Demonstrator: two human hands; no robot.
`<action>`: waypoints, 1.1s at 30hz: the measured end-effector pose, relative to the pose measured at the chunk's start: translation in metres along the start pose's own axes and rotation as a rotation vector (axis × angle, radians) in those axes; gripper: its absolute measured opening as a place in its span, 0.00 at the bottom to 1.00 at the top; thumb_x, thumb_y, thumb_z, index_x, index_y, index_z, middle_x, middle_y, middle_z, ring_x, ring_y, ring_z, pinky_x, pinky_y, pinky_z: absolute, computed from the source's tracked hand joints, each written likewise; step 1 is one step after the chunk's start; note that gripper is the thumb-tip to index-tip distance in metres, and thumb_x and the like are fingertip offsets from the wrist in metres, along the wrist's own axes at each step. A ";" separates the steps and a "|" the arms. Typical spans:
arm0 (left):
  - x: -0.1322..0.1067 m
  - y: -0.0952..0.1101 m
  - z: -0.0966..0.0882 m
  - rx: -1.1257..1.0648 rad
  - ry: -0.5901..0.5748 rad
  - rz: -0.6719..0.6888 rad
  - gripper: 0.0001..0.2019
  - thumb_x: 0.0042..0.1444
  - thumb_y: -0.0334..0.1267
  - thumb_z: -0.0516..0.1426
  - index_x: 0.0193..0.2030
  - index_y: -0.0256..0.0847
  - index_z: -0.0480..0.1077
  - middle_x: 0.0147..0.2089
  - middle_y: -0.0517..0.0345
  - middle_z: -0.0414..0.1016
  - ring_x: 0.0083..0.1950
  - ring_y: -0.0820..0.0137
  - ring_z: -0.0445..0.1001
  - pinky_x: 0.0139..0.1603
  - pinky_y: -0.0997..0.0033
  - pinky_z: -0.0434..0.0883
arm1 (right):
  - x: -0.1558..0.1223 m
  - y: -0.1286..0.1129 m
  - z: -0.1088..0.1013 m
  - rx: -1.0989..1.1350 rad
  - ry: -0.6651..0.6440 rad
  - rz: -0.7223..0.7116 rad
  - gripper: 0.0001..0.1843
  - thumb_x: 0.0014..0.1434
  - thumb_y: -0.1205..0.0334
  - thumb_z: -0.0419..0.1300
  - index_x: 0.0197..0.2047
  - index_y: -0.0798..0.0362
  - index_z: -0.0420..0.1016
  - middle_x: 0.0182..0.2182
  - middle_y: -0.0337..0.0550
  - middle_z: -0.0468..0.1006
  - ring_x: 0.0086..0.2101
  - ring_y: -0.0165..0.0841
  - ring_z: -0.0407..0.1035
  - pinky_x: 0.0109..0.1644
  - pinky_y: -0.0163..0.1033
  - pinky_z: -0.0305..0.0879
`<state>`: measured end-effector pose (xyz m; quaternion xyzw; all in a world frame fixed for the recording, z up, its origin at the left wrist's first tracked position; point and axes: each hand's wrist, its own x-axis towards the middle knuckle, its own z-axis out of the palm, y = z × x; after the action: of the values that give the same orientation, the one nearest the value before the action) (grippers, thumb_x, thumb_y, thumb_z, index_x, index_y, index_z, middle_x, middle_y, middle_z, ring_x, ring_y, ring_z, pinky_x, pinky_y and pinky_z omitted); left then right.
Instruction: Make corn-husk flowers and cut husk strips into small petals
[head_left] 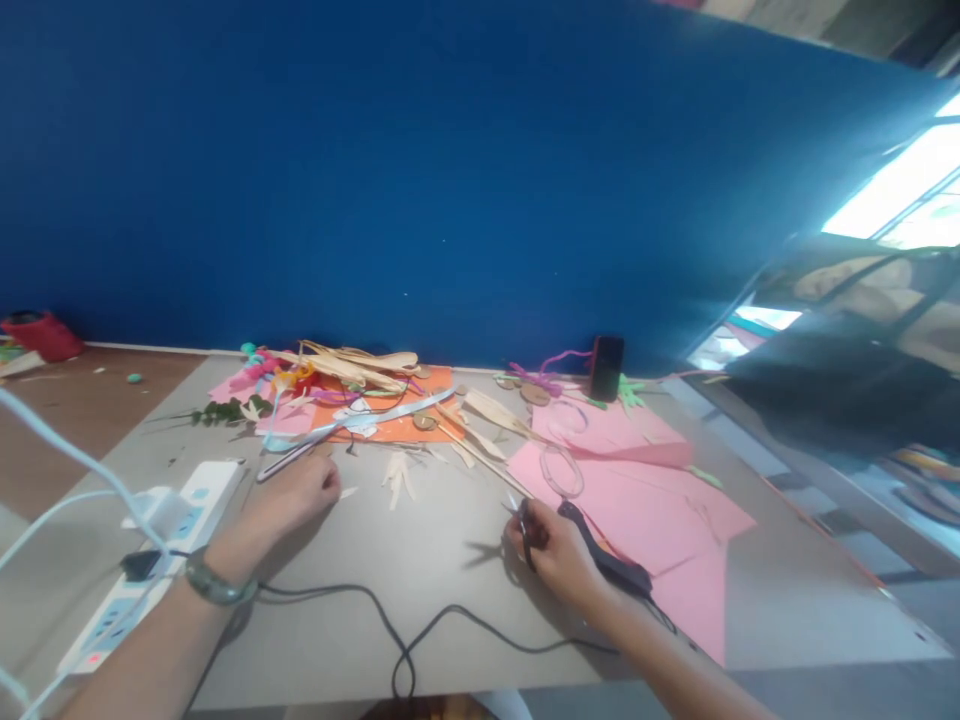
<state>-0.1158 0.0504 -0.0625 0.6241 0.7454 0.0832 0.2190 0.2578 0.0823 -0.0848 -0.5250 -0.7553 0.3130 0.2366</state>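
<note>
My right hand (559, 555) has its fingers in the dark handles of small scissors (526, 530), held above the grey table with their shadow to the left. A black corded tool, perhaps a glue gun (628, 574), lies on pink paper (660, 510) just beside that hand. My left hand (300, 495) is closed, wearing a green bangle at the wrist; whatever its fingers may hold is hidden. A small pale scrap (349, 493) shows by its fingertips. Just beyond it, a long silvery strip (360, 420) reaches diagonally across orange paper (442, 385). A torn pale husk piece (399, 478) lies between the hands.
At left stands a white power strip (202, 495) with plugs and pale cables. A black cord (360, 592) loops along the front. Dried husks (352, 362), bright pipe cleaners and leaves (225, 410) pile at the back. A dark phone (606, 368) leans against the blue wall (450, 180).
</note>
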 end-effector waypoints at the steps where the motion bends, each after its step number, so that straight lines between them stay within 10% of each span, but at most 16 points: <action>1: 0.000 0.001 0.001 0.000 -0.007 0.014 0.05 0.43 0.32 0.55 0.20 0.42 0.70 0.24 0.57 0.73 0.27 0.67 0.68 0.26 0.70 0.55 | 0.002 0.001 -0.003 -0.045 0.020 -0.016 0.07 0.52 0.59 0.56 0.26 0.51 0.63 0.20 0.36 0.67 0.22 0.30 0.60 0.26 0.34 0.56; 7: 0.000 0.018 0.000 -0.004 0.039 0.146 0.07 0.46 0.33 0.54 0.25 0.42 0.74 0.30 0.54 0.75 0.33 0.64 0.71 0.32 0.68 0.61 | 0.028 -0.016 -0.009 -0.240 0.057 -0.081 0.02 0.49 0.65 0.55 0.28 0.51 0.63 0.23 0.37 0.68 0.26 0.32 0.62 0.30 0.34 0.56; 16: -0.002 0.036 0.024 -0.032 0.066 0.533 0.16 0.58 0.31 0.47 0.45 0.43 0.74 0.49 0.51 0.75 0.52 0.60 0.67 0.54 0.62 0.60 | 0.098 -0.078 0.037 -0.419 -0.104 -0.112 0.10 0.49 0.68 0.58 0.38 0.52 0.70 0.34 0.43 0.76 0.34 0.34 0.67 0.33 0.33 0.54; 33: -0.001 -0.004 -0.001 -0.035 0.097 0.163 0.10 0.47 0.28 0.53 0.32 0.43 0.74 0.36 0.54 0.77 0.40 0.62 0.73 0.41 0.67 0.63 | 0.120 -0.084 0.046 -0.432 -0.148 -0.100 0.03 0.47 0.70 0.58 0.26 0.53 0.67 0.25 0.42 0.73 0.28 0.33 0.64 0.29 0.35 0.47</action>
<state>-0.1200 0.0484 -0.0626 0.6742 0.7002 0.1438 0.1860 0.1316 0.1633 -0.0532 -0.5008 -0.8452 0.1696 0.0777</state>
